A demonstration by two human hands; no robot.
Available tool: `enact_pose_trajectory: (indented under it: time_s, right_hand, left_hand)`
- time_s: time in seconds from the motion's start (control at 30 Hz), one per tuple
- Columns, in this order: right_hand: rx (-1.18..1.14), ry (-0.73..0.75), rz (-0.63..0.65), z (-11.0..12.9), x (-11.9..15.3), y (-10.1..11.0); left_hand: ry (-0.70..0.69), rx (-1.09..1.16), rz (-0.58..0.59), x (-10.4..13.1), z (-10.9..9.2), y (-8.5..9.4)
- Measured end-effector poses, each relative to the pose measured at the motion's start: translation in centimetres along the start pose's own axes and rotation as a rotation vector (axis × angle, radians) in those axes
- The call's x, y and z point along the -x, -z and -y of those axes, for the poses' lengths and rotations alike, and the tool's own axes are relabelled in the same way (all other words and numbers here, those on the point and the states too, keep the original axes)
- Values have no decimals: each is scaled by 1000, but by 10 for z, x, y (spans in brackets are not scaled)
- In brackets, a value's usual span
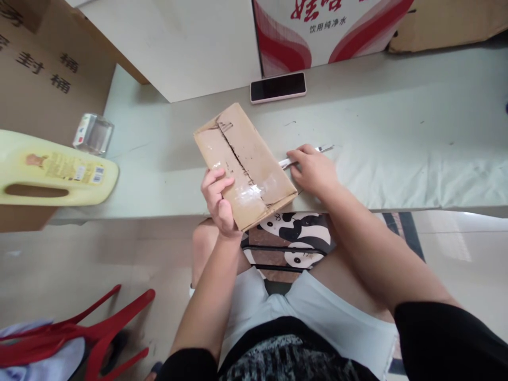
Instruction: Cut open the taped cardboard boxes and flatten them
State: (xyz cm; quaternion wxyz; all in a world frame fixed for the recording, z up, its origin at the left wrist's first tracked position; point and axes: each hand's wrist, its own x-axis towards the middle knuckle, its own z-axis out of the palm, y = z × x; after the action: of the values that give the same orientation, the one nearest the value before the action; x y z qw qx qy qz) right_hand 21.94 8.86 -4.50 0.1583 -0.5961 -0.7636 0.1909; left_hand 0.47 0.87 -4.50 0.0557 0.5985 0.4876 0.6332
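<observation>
My left hand (218,198) grips a small brown cardboard box (250,164) by its left edge, with the thumb low and the fingers bent over the top face. The box is tilted and angled over the front of the table. A dark, ragged slit runs along its top, and clear tape shines near the lower end. Just right of the box, my right hand (313,169) is closed over a slim silver metal tool (325,149) that looks like a box cutter, low at the tabletop. Its middle is hidden under my fingers.
A phone (278,88) lies behind the box, before a white and red carton (329,34). At left are a yellow jug (55,169), a clear container (94,135) and a large cardboard carton (47,74). A red plastic chair (99,330) stands on the floor, lower left.
</observation>
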Motion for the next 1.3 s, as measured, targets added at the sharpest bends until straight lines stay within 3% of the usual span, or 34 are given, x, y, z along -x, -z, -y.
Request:
enact_pose_trajectory:
  time_s: [0.1,0.2,0.27,0.37,0.43,0.53,0.63,1.1,1.3]
  right_hand:
    - [-17,-23,-112,-7,0,1]
    - [-190,16,-424,-19,-2,10]
    - [-442,81,-640,-20,-1,23]
    - [-872,218,-897,0,9,48]
    - [-1026,281,-960,23,21,62]
    - [-1085,339,-861,55,40,73]
    - [-1086,426,-721,67,48,70]
    - [-985,359,-569,55,54,49]
    - [-1038,439,-550,57,55,49]
  left_hand:
    - [24,-16,-13,0,-1,-1]
    - [38,-1,-22,2,-2,-4]
    - [18,16,-25,4,-3,-8]
    - [-30,1,-15,6,-5,-15]
    - [-42,-35,-4,8,-7,-18]
    - [-29,-69,5,9,-11,-20]
    - [-24,-73,20,9,-13,-21]
    - [-67,-99,30,7,-14,-22]
    - [-75,-81,31,6,-15,-23]
